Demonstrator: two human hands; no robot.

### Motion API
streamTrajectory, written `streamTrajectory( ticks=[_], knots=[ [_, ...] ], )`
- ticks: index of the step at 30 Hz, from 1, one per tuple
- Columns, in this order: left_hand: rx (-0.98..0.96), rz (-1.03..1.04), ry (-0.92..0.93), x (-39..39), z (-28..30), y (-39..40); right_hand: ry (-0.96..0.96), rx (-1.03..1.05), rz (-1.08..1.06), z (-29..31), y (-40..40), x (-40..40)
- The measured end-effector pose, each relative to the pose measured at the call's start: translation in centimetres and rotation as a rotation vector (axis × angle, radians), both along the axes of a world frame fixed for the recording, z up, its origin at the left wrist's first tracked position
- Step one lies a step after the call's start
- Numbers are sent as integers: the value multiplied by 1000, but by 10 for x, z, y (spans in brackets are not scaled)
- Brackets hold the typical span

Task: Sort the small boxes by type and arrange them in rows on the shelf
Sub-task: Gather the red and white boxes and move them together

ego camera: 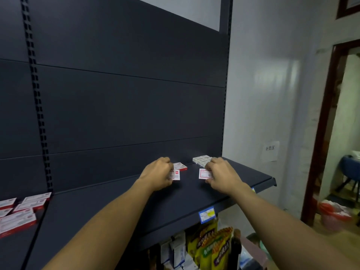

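Your left hand point(158, 172) pinches a small red-and-white box point(175, 175) near the back of the dark shelf point(116, 207), and your right hand point(222, 175) grips a matching box point(204, 174) just beside it to the right. Both hands have fingers curled round their boxes, so each load is secure for now.

The main risk is mixing types. Behind your left hand lies another red-edged box point(180, 166), while behind your right hand sits a pale stack of white boxes point(202, 160) (a different kind, by the look of it). Set your right box down touching that stack and the row reads as one type when it isn't.

A second risk is knocking things. Your right knuckles are close to the white stack, so a forward push could shove it against the back panel or skew it.

More red boxes point(21, 213) lie loosely at the far left, well apart from here; start two separate red rows and you will have to merge them later.
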State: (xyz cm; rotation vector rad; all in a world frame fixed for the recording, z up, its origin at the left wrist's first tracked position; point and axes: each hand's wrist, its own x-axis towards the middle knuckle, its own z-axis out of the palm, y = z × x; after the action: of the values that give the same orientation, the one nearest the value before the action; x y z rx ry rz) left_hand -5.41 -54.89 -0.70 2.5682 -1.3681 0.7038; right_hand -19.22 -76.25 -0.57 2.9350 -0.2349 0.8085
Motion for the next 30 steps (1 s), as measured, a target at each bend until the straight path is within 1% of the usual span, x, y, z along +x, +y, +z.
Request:
streamTrajectory(
  ticks=[7, 10, 16, 24, 30],
  knots=[
    [-38, 29, 11, 61, 5, -30, -4, -11, 68, 9, -30, 66],
    [-32, 39, 23, 79, 3, -36, 3, 15, 88, 7, -41, 87],
    [-98, 98, 79, 107, -7, -42, 2, 79, 122, 2, -64, 124],
    [-153, 226, 157, 119, -32, -58, 35, 186, 293, -35, -90, 181],
    [-184, 345, 148, 110, -63, -73, 47, 212, 411, -61, -105, 211]
  ],
)
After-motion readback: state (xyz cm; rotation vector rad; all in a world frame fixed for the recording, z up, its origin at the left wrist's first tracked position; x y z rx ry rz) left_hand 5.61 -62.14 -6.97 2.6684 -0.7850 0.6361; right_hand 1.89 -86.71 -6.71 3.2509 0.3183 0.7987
